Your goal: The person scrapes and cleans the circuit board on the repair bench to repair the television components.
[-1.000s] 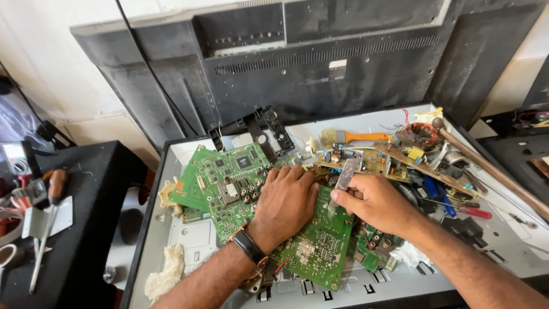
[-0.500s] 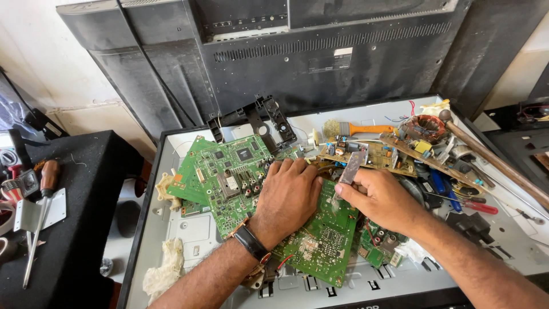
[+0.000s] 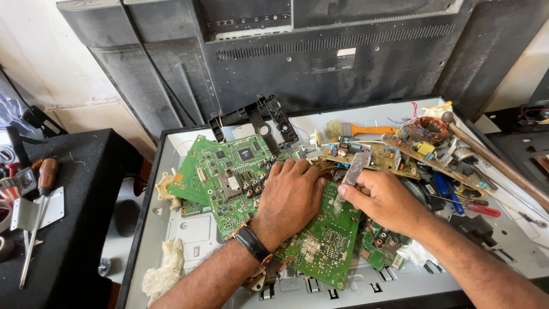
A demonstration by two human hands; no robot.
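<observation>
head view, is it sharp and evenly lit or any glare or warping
Head view: daylight from the right, bright on the grey panel; the green circuit board and both hands, left hand and right hand, are sharp; the black back cover stays dark; edges bow slightly from the wide lens.

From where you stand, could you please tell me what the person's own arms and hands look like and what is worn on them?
Both arms are bare to the edge of the picture, with no sleeves and no gloves. The left hand has a wristwatch just behind it, with a dark strap and a copper-coloured case edge. The right hand and its wrist carry nothing; no rings show on either hand.
</observation>
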